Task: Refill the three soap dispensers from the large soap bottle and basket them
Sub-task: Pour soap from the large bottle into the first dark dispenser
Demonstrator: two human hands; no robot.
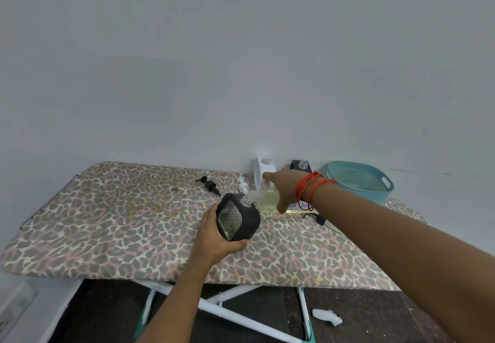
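My left hand (214, 238) holds a black square soap dispenser (237, 216), tilted, with its clear neck open toward the right. My right hand (285, 190) grips the large clear soap bottle (266, 195) of yellowish liquid, tipped so its mouth meets the dispenser's neck. A white dispenser (263, 171) and another black dispenser (300, 166) stand uncapped at the back by the wall. A teal basket (360, 182) sits at the back right.
A black pump head (209, 184) and a white pump head (243, 185) lie on the leopard-print ironing board (120, 222). Another black pump (318, 219) and a white label lie under my right wrist. The wall stands close behind.
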